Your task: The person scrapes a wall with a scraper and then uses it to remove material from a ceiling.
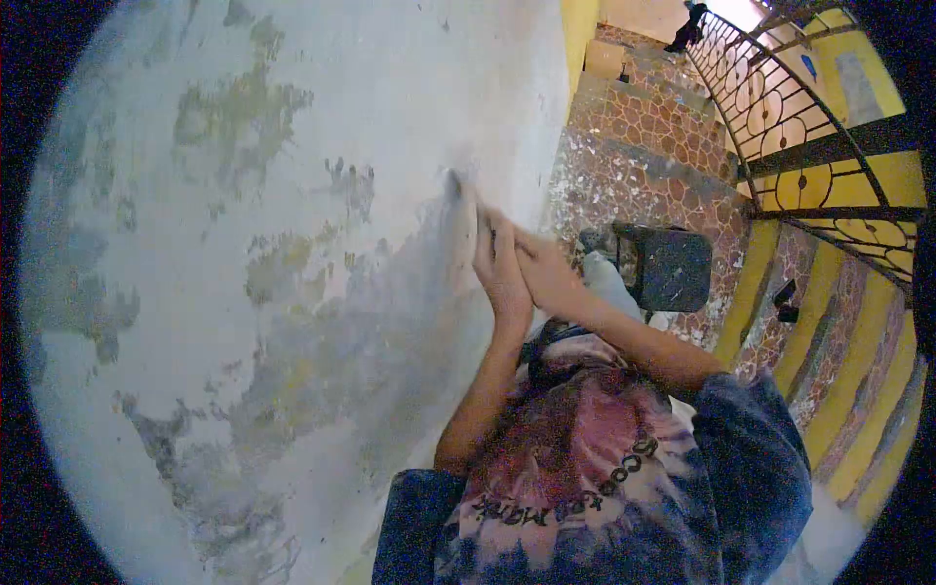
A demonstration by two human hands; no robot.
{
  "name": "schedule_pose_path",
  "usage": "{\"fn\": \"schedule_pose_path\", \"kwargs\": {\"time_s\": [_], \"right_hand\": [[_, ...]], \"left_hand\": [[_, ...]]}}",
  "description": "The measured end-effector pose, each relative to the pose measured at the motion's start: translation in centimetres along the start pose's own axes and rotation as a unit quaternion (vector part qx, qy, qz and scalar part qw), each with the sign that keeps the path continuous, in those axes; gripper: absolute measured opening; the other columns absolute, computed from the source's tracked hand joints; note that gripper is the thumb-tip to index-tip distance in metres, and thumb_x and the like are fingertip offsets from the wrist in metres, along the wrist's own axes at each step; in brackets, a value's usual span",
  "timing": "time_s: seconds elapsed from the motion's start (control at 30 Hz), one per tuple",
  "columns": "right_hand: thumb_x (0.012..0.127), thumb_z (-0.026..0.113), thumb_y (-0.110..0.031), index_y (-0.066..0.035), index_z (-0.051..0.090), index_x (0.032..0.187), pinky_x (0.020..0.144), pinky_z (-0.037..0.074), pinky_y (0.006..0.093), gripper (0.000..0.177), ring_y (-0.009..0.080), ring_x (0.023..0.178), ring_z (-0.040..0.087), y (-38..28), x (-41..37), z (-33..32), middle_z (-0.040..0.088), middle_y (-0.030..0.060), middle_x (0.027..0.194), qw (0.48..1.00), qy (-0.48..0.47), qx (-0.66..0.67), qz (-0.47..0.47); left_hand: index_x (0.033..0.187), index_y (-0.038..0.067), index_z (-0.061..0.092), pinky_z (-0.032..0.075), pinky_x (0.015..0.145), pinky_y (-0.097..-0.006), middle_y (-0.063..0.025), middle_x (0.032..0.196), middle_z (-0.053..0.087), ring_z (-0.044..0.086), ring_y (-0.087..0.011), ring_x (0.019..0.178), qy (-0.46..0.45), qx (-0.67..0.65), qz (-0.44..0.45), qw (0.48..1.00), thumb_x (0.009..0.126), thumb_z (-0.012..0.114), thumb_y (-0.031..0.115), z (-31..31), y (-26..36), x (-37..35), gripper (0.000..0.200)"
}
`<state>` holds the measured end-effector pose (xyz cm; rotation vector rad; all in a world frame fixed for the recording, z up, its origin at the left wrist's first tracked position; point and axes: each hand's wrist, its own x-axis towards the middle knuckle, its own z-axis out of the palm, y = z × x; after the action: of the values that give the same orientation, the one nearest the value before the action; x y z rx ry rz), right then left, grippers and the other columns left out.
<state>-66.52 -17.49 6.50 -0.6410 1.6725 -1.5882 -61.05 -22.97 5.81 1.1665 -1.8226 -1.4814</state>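
Observation:
Both hands are together in front of a patchy white wall [390, 117]. A narrow tool with a dark, blade-like end [454, 184] meets the wall just beyond the fingers; blur and the fingers hide its exact kind. My left hand [503, 273] is closed around the tool's lower part, close to the wall. Pressed against it from the right, my right hand [552, 269] is also closed, with its fingers stretching toward the tool. Around the tool the wall is smeared grey, with peeled greenish and grey patches to the left and below.
A black stool [673, 268] stands on the stone-patterned floor [634, 117], right of my hands. Yellow-edged steps [829, 341] run along the right, with a small dark object [785, 300] on them. A black metal railing [819, 97] curves across the upper right.

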Motion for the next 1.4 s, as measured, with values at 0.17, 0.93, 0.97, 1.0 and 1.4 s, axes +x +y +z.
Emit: {"fn": "schedule_pose_path", "kwargs": {"time_s": [0.17, 0.93, 0.97, 1.0, 1.4], "right_hand": [[0.089, 0.048, -0.018, -0.012, 0.043, 0.131, 0.072, 0.049, 0.0413, 0.043, 0.0391, 0.08, 0.062, 1.6, -0.1, -1.5, 0.063, 0.022, 0.097, 0.985, -0.106, -0.116, -0.074], [0.092, 0.045, -0.046, -0.002, 0.063, 0.091, 0.052, 0.044, 0.0352, 0.048, 0.0184, 0.054, 0.055, 3.9, 6.4, -3.0, 0.056, 0.0111, 0.059, 0.983, -0.146, -0.112, -0.002], [0.092, 0.045, -0.045, -0.002, 0.064, 0.089, 0.052, 0.044, 0.0353, 0.048, 0.0196, 0.054, 0.056, 3.7, 6.4, -3.0, 0.057, 0.0122, 0.06, 0.983, -0.147, -0.106, 0.015], [0.092, 0.045, -0.045, -0.002, 0.064, 0.089, 0.052, 0.044, 0.0353, 0.048, 0.0196, 0.054, 0.056, 4.1, 6.3, -3.3, 0.057, 0.0122, 0.06, 0.983, -0.151, -0.106, 0.011], [0.089, 0.05, -0.046, -0.005, 0.064, 0.097, 0.053, 0.045, 0.0412, 0.045, 0.0337, 0.053, 0.058, 5.0, 6.7, -5.5, 0.06, 0.0194, 0.064, 0.955, -0.197, -0.215, -0.061]], "left_hand": [[0.128, -0.009, 0.041, 0.036, 0.097, -0.0344, -0.0201, 0.124, 0.048, 0.046, -0.025, 0.114, 0.01, 0.076, 0.078, 0.994, 0.095, 0.041, 0.034, -0.5, -1.9, -2.7, 0.054], [0.091, -0.004, 0.064, 0.045, 0.074, -0.0323, -0.0122, 0.084, 0.066, 0.06, -0.0189, 0.08, 0.196, 0.045, 0.011, 0.98, 0.095, 0.041, 0.026, 2.1, 2.4, 1.8, 0.038], [0.089, -0.005, 0.063, 0.045, 0.074, -0.0323, -0.0117, 0.084, 0.066, 0.059, -0.0182, 0.08, 0.191, 0.026, 0.005, 0.981, 0.096, 0.041, 0.026, 2.1, 3.0, 1.9, 0.039], [0.089, -0.005, 0.063, 0.045, 0.074, -0.0323, -0.0117, 0.084, 0.066, 0.059, -0.0182, 0.08, 0.196, 0.026, 0.007, 0.98, 0.096, 0.041, 0.026, 2.2, 1.9, 1.9, 0.039], [0.089, -0.004, 0.063, 0.045, 0.079, -0.0321, -0.0091, 0.084, 0.066, 0.059, -0.0166, 0.083, 0.204, -0.057, -0.028, 0.977, 0.095, 0.044, 0.028, 3.2, -0.7, 1.6, 0.038]]}}
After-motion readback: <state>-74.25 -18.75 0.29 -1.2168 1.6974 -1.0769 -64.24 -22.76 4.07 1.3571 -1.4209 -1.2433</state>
